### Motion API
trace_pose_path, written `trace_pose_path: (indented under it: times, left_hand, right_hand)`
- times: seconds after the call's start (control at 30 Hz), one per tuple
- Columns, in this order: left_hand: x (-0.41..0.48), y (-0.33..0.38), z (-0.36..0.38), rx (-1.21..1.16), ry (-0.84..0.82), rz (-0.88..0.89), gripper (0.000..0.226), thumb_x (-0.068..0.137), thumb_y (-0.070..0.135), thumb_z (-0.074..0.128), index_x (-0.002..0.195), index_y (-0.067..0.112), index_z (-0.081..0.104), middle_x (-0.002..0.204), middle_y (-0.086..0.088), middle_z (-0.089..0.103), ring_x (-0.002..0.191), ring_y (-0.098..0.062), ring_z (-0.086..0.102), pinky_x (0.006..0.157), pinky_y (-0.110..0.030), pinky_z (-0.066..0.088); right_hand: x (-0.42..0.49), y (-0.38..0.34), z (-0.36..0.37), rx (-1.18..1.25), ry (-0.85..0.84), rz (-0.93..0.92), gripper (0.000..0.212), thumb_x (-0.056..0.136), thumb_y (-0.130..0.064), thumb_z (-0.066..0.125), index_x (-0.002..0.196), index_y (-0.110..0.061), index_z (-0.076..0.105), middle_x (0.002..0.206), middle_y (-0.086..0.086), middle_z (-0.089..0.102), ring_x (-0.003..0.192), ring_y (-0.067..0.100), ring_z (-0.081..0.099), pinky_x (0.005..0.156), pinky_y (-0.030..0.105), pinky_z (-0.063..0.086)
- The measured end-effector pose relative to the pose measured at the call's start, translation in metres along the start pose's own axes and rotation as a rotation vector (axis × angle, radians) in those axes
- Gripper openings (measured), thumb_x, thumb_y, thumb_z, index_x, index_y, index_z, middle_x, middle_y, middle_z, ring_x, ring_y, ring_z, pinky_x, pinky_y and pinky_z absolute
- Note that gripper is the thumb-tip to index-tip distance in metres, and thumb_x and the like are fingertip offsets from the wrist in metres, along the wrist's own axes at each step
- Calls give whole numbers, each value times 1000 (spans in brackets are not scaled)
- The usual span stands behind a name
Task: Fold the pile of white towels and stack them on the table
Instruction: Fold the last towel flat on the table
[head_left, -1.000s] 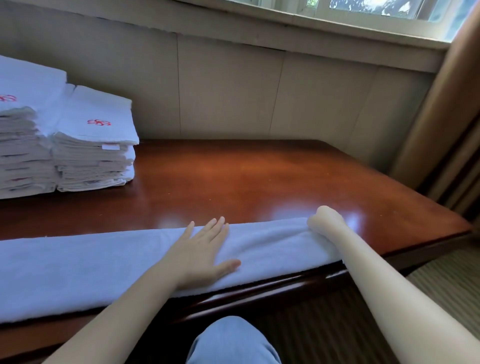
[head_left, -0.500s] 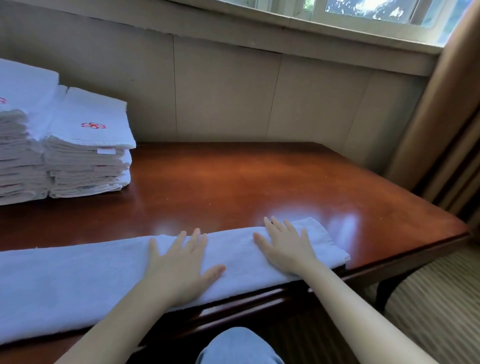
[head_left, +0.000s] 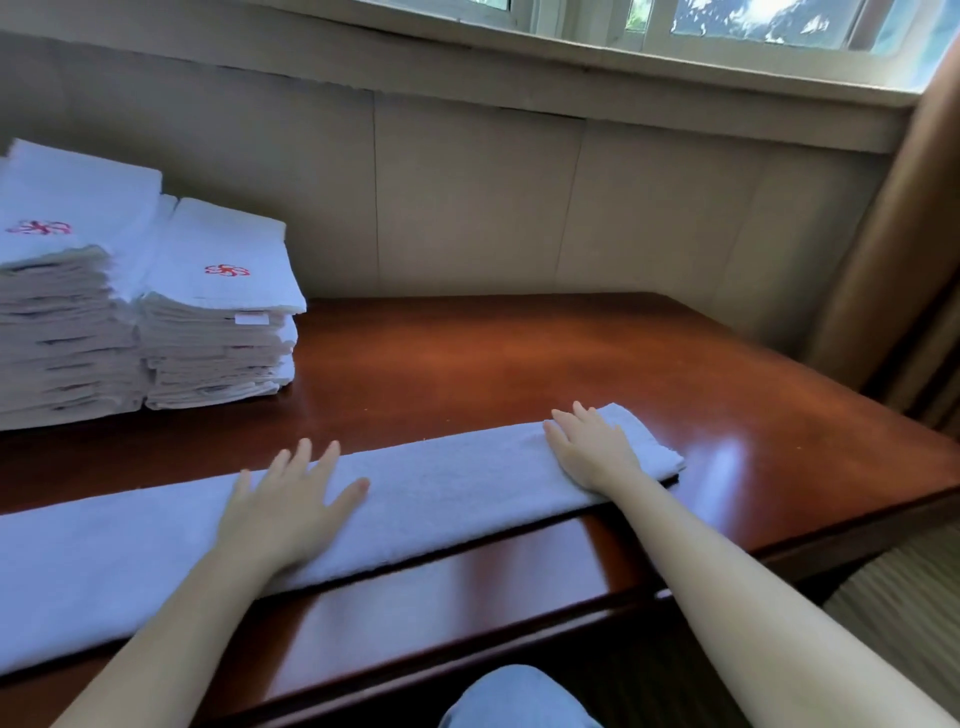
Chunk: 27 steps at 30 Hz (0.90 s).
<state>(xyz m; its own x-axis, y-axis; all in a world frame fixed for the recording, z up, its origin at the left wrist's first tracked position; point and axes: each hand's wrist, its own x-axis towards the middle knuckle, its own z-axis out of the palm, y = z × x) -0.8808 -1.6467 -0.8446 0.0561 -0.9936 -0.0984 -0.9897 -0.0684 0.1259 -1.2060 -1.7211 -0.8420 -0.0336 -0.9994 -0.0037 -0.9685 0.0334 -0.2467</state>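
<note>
Left hand (head_left: 288, 512) and right hand (head_left: 592, 449) lie flat on towel (head_left: 452, 483) across glossy table (head_left: 519, 374) below window (head_left: 727, 21)

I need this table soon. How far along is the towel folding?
Done: two stacks of folded white towels with red emblems stand far left on the glossy reddish wooden table. In hand: a long white towel strip lies along the near edge under the flat left hand and right hand. Left: folding it crosswise and stacking it. No unfolded pile shows.
</note>
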Motion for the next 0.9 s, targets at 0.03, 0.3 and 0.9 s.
trace_pose_path:
  times: [0.03,0.3,0.9]
  left_hand:
    - [-1,-8,1,0,-7,-24,71,90,68,10,152,35,-2,161,4,-5,148,-15,-1,118,-44,2]
    - [-5,-13,2,12,54,-22,72,91,67,10,153,30,3,161,2,1,148,-18,5,118,-45,6]
    - [-63,-129,-13,-13,-11,-73,66,99,54,17,153,23,-2,160,8,-10,146,-5,-5,118,-36,-2]
  right_hand:
    - [-1,7,-3,-13,5,20,52,100,-46,18,147,-26,30,159,4,17,146,17,11,115,49,8]
    - [-23,62,-25,-128,-89,214,51,102,-42,15,152,-32,9,161,-2,4,147,23,5,116,52,2]
    - [-57,-212,62,-74,-189,-543,56,100,-50,17,152,-32,8,160,-10,2,147,10,-1,117,39,-1]
